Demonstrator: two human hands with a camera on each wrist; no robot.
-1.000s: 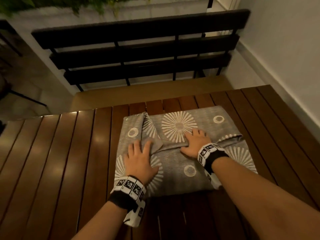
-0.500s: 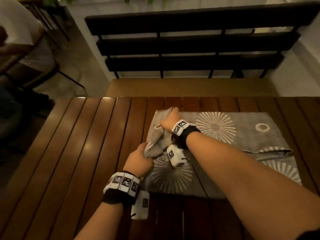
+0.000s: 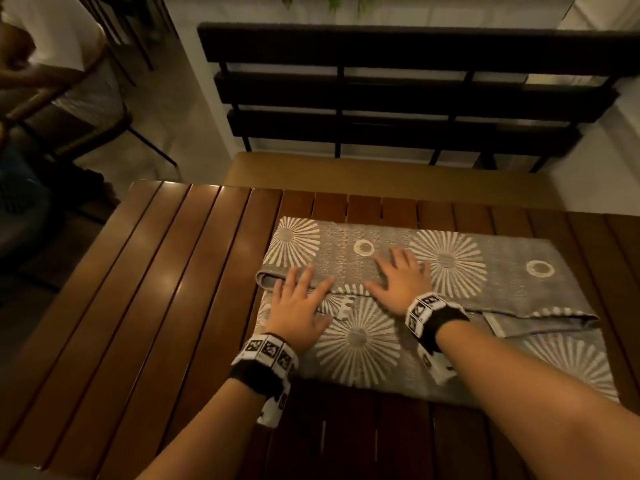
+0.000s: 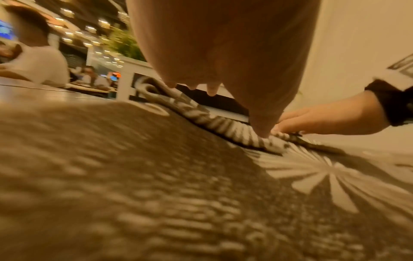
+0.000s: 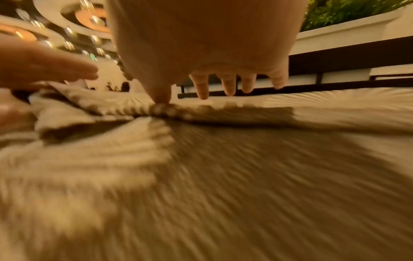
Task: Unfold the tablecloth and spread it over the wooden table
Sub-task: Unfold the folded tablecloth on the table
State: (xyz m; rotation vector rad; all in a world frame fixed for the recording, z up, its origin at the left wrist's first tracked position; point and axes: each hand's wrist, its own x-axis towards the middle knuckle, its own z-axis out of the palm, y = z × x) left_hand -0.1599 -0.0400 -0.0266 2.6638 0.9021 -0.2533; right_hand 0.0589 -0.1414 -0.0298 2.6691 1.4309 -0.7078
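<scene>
A grey tablecloth point(image 3: 478, 271) with white sunburst and ring prints lies folded on the slatted wooden table point(image 3: 166, 299), right of its middle. A folded upper layer runs across its far half, with a rolled edge at the left end. My left hand point(image 3: 298, 299) lies flat with fingers spread on that edge at the cloth's left side. My right hand point(image 3: 401, 275) lies flat on the upper layer beside it. In the left wrist view the left hand point(image 4: 223, 70) hovers low over the tablecloth point(image 4: 156, 176), the thumb touching the fold. The right wrist view shows straight fingers point(image 5: 228, 84) above the tablecloth point(image 5: 245, 167).
A dark slatted bench point(image 3: 398, 88) with a tan seat point(image 3: 381, 174) stands just beyond the table's far edge. A white wall point(image 3: 620, 168) closes the right side. At the far left a seated person point(image 3: 45, 46) occupies a chair point(image 3: 97, 133). Bare table slats extend left of the cloth.
Half a second ago both hands gripped a raised flap at the cloth's left end. The flap now lies folded down flat, and both hands rest open on the cloth.
</scene>
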